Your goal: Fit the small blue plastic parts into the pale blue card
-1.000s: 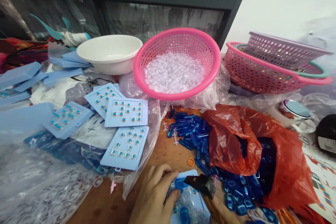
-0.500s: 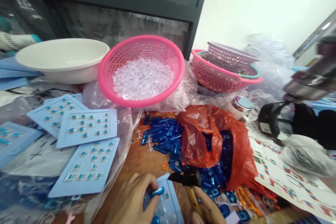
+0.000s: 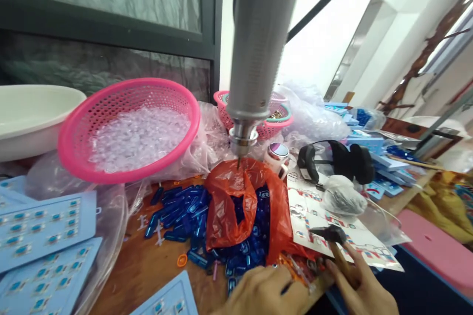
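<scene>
My right hand gripping hammer, now swung off card to right of red bag. Left hand curled below bag, can't tell if holding anything.

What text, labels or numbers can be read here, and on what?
No text reads legibly.
Printed sheet: red and blue marks, too blurred to read.
White label on the black device: too small to read.
Blue cards: only small blue pieces, no print visible.
Hammer in the right hand: no marking visible.
</scene>
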Demonstrator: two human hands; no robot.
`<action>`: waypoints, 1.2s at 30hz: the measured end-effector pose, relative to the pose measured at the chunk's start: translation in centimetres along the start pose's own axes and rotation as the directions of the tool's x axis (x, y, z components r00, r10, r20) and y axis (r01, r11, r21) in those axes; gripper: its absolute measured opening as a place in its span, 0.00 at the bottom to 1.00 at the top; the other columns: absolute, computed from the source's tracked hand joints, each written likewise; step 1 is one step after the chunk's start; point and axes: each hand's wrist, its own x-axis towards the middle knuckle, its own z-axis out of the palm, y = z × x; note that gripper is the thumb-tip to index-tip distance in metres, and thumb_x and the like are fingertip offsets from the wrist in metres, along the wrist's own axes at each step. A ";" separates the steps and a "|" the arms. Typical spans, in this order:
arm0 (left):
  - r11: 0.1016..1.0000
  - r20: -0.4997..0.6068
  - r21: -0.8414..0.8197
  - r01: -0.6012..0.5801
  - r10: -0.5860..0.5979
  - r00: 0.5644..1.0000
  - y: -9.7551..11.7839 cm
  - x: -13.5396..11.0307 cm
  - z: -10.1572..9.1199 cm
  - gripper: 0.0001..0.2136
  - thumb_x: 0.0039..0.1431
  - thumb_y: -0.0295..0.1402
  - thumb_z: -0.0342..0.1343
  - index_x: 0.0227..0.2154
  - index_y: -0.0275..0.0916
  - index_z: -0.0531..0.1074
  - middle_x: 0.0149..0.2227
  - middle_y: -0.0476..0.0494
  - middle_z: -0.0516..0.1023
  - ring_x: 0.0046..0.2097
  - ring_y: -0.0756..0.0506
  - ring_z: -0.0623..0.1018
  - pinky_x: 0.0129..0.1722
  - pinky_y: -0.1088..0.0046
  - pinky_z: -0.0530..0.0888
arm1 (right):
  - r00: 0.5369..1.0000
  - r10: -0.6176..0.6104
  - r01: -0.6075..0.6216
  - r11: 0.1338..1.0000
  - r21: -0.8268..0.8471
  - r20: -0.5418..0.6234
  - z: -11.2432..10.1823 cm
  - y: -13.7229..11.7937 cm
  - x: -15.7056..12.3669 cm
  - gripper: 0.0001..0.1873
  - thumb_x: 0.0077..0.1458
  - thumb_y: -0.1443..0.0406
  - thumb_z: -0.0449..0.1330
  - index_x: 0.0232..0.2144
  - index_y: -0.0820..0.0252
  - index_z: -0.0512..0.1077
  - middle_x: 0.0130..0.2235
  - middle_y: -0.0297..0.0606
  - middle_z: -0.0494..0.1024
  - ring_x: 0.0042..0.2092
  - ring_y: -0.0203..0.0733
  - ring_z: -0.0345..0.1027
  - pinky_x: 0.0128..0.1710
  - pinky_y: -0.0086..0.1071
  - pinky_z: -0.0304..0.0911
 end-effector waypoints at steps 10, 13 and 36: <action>0.860 0.017 0.310 -0.406 0.422 0.906 -0.6 7.5 7.3 0.08 0.65 0.31 0.51 0.41 0.30 0.68 0.33 0.43 0.74 0.29 0.46 0.76 0.22 0.70 0.67 | 0.999 -0.029 0.025 0.974 0.226 0.015 -0.9 -0.7 2.7 0.42 0.39 0.36 0.55 0.50 0.52 0.72 0.45 0.37 0.82 0.52 0.54 0.71 0.48 0.35 0.61; 0.875 0.036 0.308 -0.373 0.381 0.924 -0.9 8.3 8.2 0.08 0.65 0.31 0.51 0.41 0.31 0.68 0.33 0.43 0.74 0.29 0.47 0.76 0.21 0.71 0.64 | 1.000 -0.029 0.024 0.961 0.276 0.012 -0.9 -1.2 2.9 0.41 0.38 0.36 0.56 0.48 0.53 0.73 0.44 0.38 0.81 0.52 0.54 0.71 0.48 0.35 0.61; 0.944 0.222 0.201 -0.260 0.215 0.951 -4.5 7.2 4.2 0.06 0.64 0.31 0.56 0.31 0.36 0.69 0.33 0.46 0.76 0.36 0.46 0.76 0.32 0.71 0.71 | 0.981 -0.195 0.190 0.968 0.162 0.016 2.1 -0.5 3.8 0.43 0.46 0.42 0.52 0.57 0.63 0.63 0.48 0.51 0.80 0.50 0.61 0.74 0.45 0.42 0.68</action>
